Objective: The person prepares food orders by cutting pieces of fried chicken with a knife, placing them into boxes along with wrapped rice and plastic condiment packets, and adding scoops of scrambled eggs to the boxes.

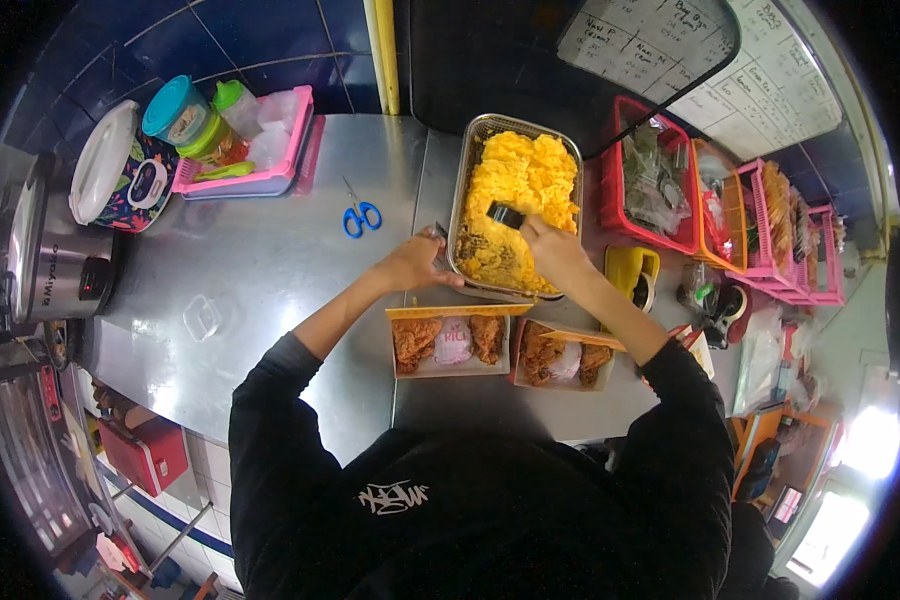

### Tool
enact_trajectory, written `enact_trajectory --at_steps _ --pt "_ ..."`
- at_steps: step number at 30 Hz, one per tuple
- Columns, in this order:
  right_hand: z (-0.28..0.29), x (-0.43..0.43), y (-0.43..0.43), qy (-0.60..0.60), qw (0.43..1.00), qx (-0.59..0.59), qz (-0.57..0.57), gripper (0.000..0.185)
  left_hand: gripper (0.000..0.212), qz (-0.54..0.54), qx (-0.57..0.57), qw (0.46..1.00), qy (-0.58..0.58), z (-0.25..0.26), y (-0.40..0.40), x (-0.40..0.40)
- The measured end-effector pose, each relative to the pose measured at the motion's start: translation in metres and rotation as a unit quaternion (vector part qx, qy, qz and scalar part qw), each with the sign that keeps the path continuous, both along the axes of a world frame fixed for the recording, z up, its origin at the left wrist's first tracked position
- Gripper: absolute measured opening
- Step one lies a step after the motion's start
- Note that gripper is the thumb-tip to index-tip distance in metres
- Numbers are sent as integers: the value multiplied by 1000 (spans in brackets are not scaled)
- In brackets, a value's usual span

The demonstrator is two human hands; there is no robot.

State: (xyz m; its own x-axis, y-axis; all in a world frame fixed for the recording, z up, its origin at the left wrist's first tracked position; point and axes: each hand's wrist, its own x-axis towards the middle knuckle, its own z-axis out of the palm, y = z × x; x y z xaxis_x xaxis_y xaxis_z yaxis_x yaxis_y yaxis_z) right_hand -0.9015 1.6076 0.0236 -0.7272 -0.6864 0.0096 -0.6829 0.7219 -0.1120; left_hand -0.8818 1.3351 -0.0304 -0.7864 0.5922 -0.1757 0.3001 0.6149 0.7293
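A metal wire-mesh tray (456,161) of yellow scrambled egg (521,169) lies before me. Above the egg, my right hand (553,247) grips a black utensil (505,215); its exact kind cannot be told. My left hand (416,262) is curved at the tray's left side, thumb beside the rim. Something small and shiny shows by its fingertips, too hidden to name. Two open cardboard boxes stand below the tray. The left box (487,369) and right box (589,382) each contain fried chicken (416,343) and a wrapped rice portion (452,345).
Blue-handled scissors (361,219) and a clear plastic container (201,316) lie on the steel table (270,262). At back left stands a pink basket (305,124) of tubs. A red basket (615,180) and a yellow holder (630,262) stand to the right.
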Motion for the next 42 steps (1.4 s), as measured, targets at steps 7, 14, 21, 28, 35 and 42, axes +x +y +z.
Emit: enact_trajectory --at_steps 7,14,21,28,35,42 --pt "-13 15 -3 -127 983 129 34 18 69 56 -10 998 2 -4 3 4" --pt "17 17 7 -222 968 3 119 5 72 89 -9 996 -15 -7 5 8" --pt "-2 0 -11 -444 856 -216 -155 12 73 30 7 999 -6 -2 5 -1" --pt "-14 15 -21 -187 981 -53 -15 11 72 59 -5 998 -10 -1 4 4" --pt "-7 1 -20 -272 952 -121 71 8 72 88 4 996 -8 -3 7 4" --pt "-18 -20 5 -643 677 -281 -222 17 48 139 52 985 87 20 -12 8"
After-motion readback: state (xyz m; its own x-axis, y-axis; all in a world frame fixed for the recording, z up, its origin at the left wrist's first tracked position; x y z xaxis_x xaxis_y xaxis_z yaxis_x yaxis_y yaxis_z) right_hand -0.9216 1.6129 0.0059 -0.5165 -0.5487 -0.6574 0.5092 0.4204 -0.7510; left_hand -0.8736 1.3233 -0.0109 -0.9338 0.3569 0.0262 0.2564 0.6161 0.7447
